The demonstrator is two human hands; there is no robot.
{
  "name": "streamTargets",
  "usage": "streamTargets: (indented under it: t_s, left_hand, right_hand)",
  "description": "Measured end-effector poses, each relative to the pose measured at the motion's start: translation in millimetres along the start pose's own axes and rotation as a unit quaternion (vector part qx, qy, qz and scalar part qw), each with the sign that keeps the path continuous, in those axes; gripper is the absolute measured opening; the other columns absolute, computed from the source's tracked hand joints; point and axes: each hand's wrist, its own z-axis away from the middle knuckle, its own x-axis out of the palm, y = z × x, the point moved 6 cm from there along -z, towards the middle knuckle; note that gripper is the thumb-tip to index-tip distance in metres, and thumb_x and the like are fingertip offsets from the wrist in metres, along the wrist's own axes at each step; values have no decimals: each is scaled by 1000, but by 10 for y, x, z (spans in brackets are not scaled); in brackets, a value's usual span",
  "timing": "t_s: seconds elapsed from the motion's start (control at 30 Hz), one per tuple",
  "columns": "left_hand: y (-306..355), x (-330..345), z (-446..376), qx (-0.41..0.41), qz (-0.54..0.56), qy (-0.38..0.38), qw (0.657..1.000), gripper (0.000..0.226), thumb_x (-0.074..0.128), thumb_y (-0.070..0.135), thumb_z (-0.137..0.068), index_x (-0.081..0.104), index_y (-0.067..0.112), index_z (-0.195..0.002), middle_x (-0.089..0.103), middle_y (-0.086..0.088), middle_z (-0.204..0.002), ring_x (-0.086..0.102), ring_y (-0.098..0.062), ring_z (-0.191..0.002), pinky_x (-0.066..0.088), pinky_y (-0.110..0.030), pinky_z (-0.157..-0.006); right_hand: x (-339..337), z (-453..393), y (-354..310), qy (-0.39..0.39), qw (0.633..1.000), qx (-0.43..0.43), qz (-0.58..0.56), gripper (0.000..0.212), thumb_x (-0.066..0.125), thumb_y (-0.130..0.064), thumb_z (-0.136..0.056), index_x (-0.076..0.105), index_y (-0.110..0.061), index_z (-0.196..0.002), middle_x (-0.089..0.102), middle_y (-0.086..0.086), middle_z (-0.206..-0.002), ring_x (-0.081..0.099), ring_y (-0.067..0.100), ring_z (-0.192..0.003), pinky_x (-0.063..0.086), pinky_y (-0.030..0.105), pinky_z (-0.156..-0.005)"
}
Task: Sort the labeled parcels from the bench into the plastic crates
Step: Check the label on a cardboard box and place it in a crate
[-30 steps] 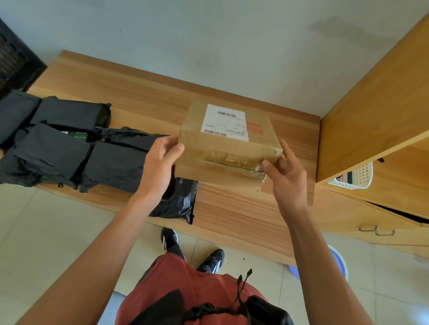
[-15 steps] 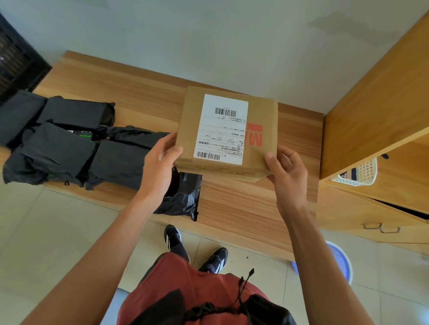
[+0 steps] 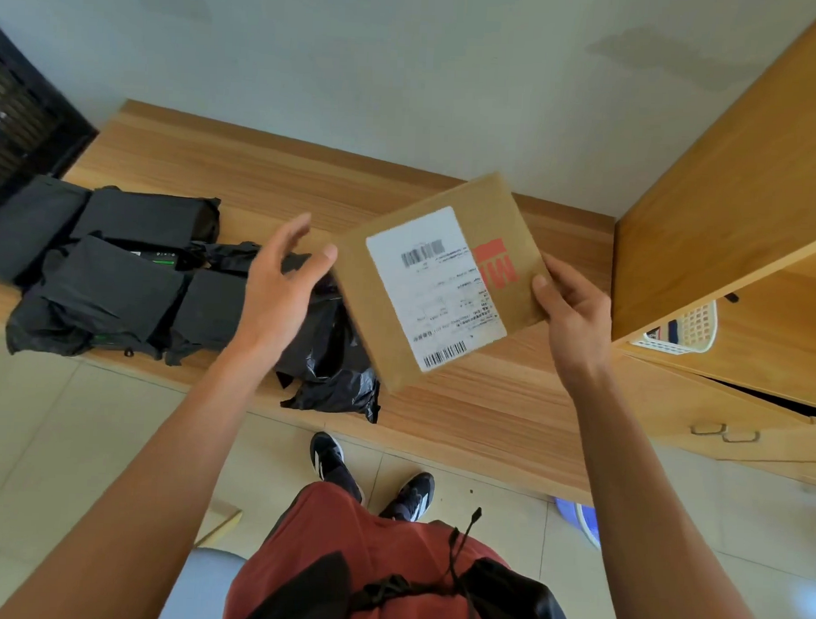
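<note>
A brown cardboard parcel (image 3: 437, 282) with a white barcode label and a red logo hangs tilted above the wooden bench (image 3: 272, 172). My right hand (image 3: 569, 311) grips its right edge, thumb on the top face. My left hand (image 3: 281, 275) is blurred, its fingers spread and relaxed beside the parcel's left edge; the thumb tip lies at the box corner. Several black plastic-wrapped parcels (image 3: 113, 268) lie in a heap on the bench's left half. A black plastic crate (image 3: 21, 119) stands at the far left edge.
A wooden cabinet (image 3: 729, 192) rises at the right, with a white basket (image 3: 685, 331) on its shelf and a drawer with handles below. A blue object (image 3: 579, 522) sits on the tiled floor under the bench. My shoes stand near the bench's front edge.
The parcel has tilted and swung to the right in my right hand. My left hand has let go of its left edge and opened.
</note>
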Motion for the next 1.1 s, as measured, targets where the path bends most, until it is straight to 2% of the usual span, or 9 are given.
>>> streamTargets:
  t_s: [0.17, 0.27, 0.37, 0.5, 0.67, 0.77, 0.87, 0.97, 1.1]
  left_hand:
    - [15, 84, -91, -35, -99, -140, 985, 69, 73, 62, -87, 51, 42, -149, 51, 21, -152, 45, -5, -143, 33, -41, -121]
    - [-14, 250, 34, -62, -62, -235, 968, 52, 69, 46, -94, 61, 32, -144, 69, 17, -133, 64, -2, -123, 47, -39, -111]
    - [-5, 311, 122, -44, -61, -252, 965, 38, 65, 32, -101, 64, 32, -139, 74, 20, -122, 68, 2, -112, 49, -28, -97]
    - [-95, 325, 139, -57, -48, -204, 976, 26, 55, 35, -107, 71, 33, -127, 77, 17, -112, 72, -1, -102, 50, -27, -88]
    - [-284, 368, 157, -115, 34, -144, 982, 30, 46, 37, -111, 75, 30, -115, 79, 11, -111, 74, -7, -101, 54, -36, -96]
    - [-398, 319, 131, -161, 103, -53, 980, 28, 49, 40, -109, 76, 32, -108, 80, 9, -108, 74, -15, -103, 56, -45, -100]
    - [-387, 314, 114, -158, 158, 36, 974, 25, 51, 39, -109, 75, 32, -106, 79, 13, -105, 73, -11, -102, 57, -39, -94]
    - [-295, 378, 137, -119, 205, 95, 967, 27, 53, 36, -109, 71, 20, -122, 78, 12, -108, 73, -2, -96, 56, -22, -78]
    - [-156, 490, 227, -60, 232, 136, 961, 33, 58, 34, -107, 65, 14, -132, 76, 6, -118, 72, -6, -108, 57, -22, -84]
  right_hand:
    - [80, -26, -133, -47, 998, -36, 29, 36, 53, -1, -104, 73, -27, -120, 78, -13, -109, 72, 8, -104, 56, 23, -84]
    - [116, -20, -135, -61, 997, -45, 24, 35, 53, 1, -103, 73, -17, -125, 78, -10, -111, 72, 10, -105, 58, 26, -86]
    - [131, -27, -140, -61, 997, -44, 17, 33, 54, 4, -103, 72, -13, -125, 79, -14, -108, 72, 6, -102, 56, 22, -85]
    - [139, -82, -167, -32, 998, -39, 23, 25, 62, -7, -103, 74, -17, -122, 78, -11, -106, 73, 8, -100, 59, 26, -87]
    - [92, -121, -184, 40, 999, -33, 0, 39, 61, -34, -103, 64, -21, -140, 68, -7, -135, 63, 8, -125, 52, 39, -109]
    - [54, -17, -102, 66, 997, -24, -24, 39, 58, -41, -102, 64, -27, -139, 66, -12, -137, 60, 6, -130, 50, 44, -112]
    - [158, 187, 77, 47, 999, 15, -23, 44, 57, -48, -102, 61, -30, -141, 63, -15, -139, 60, 5, -129, 51, 48, -111]
    - [416, 415, 220, 0, 998, 62, -14, 71, 56, -62, -95, 45, -28, -156, 50, -9, -156, 52, 8, -139, 47, 51, -114]
    - [860, 569, 190, -77, 989, 91, -87, 96, 65, -71, -86, 17, -42, -164, 26, -10, -170, 48, 2, -141, 49, 50, -112]
